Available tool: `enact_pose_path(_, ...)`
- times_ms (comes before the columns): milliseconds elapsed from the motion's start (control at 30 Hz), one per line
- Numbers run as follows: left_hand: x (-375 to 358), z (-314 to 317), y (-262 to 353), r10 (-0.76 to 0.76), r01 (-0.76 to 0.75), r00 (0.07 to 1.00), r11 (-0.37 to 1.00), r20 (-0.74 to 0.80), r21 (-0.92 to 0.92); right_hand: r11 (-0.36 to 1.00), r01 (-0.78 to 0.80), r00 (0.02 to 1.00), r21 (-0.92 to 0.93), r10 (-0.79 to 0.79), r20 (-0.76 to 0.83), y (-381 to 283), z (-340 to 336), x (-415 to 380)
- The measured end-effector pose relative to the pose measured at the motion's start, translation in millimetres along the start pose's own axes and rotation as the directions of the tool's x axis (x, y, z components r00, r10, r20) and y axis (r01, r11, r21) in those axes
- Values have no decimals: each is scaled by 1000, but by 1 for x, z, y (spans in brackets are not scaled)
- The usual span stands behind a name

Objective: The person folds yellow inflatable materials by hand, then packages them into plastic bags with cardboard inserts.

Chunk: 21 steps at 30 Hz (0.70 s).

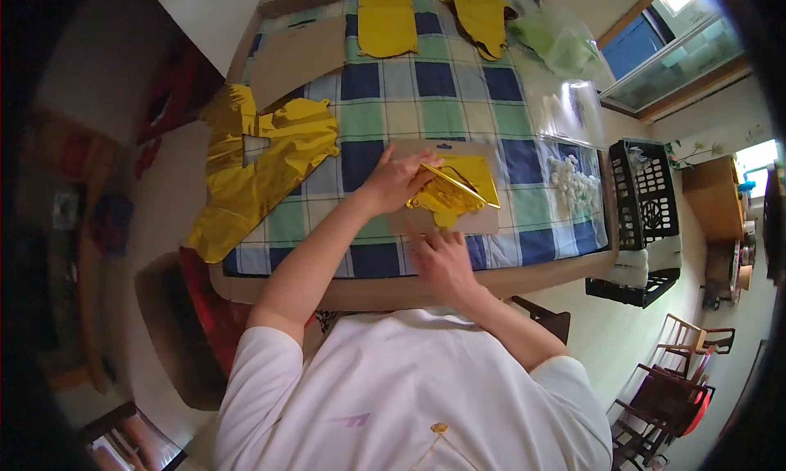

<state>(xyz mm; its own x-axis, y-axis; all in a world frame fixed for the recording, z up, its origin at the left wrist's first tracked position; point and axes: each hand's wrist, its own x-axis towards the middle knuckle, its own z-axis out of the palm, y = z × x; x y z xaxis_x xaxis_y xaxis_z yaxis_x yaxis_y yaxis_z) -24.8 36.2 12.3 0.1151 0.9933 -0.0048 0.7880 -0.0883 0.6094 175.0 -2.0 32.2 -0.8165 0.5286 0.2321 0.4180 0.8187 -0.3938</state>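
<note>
A folded gold foil balloon (475, 176) lies on a brown cardboard backing card (483, 221) with a hang hole at its far edge. My left hand (397, 183) is on the left side of the card, fingers closed at the edge of the folded foil, thumb stretched toward the far corner. Close to the card's near edge is my right hand (446, 262), its fingers bent toward the foil and partly smeared by motion. Both hands work over the checked tablecloth (360, 176).
Spread gold foil (270, 156) hangs over the table's left edge. More gold foil (387, 20) and cardboard (299, 57) lie at the far side. To the right are small white pieces (575, 188), clear plastic packaging (573, 115) and a black crate (645, 192) beside the table.
</note>
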Motion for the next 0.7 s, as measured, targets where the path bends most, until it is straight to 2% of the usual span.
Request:
enact_pose_path(133, 0, -1, 0, -2, 2, 1000, 1000, -13, -19, 988, -98, 995, -121, 97, -12, -12, 18, 28)
enact_pose_path(233, -1, -1, 1, 6, -7, 1000, 999, -21, -33, 969, -124, 990, -212, 108, -86, -2, 13, 29)
enact_pose_path(333, 1, 0, 0, 14, -15, 999, 1000, -34, -17, 952, -201, 980, -229, 196, -46, 8, 5, 29)
enact_pose_path(467, -1, -2, 1, 30, -30, 999, 1000, -28, 1, 956, -189, 976, -223, 159, -146, 14, -2, 33)
enact_pose_path(700, -1, 5, -3, 20, -21, 998, 999, -51, -24, 956, -178, 967, -235, 127, -219, 32, -5, 35)
